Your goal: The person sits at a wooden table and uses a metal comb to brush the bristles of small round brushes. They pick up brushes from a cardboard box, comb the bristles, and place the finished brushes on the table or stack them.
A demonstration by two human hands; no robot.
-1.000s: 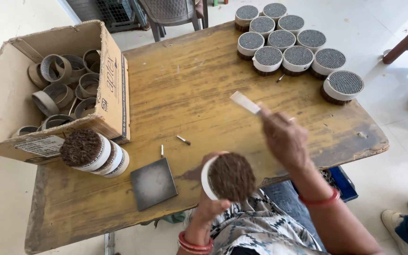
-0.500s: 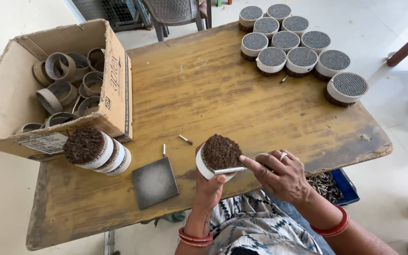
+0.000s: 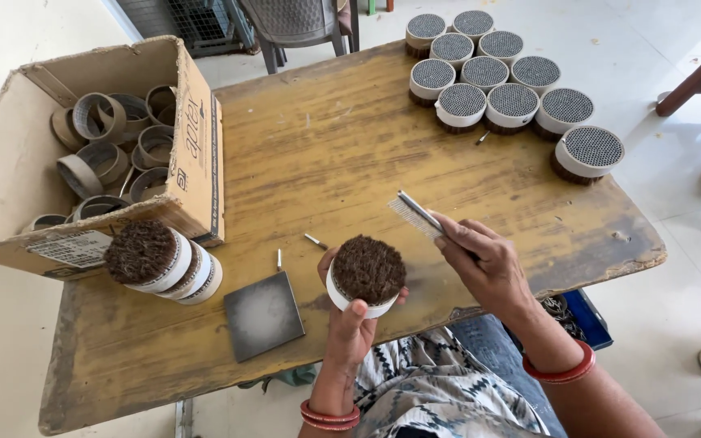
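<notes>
Brush disc [image 3: 367, 272] with dark bristles, held above the near edge of the table [image 3: 326, 154].
Left hand [image 3: 350, 328] gripped the disc's white band from below, bristle face upward; right hand [image 3: 488, 264], just right of the disc, pinched a metal comb [image 3: 415, 215] whose teeth hung above and right of the bristles, not touching them. The disc appeared light, its band stiff and its bristles springy, so the band was judged the best place to hold. A dark square plate [image 3: 264, 315] lay left of the disc; a stack of similar discs [image 3: 164, 261] lay farther left.
</notes>
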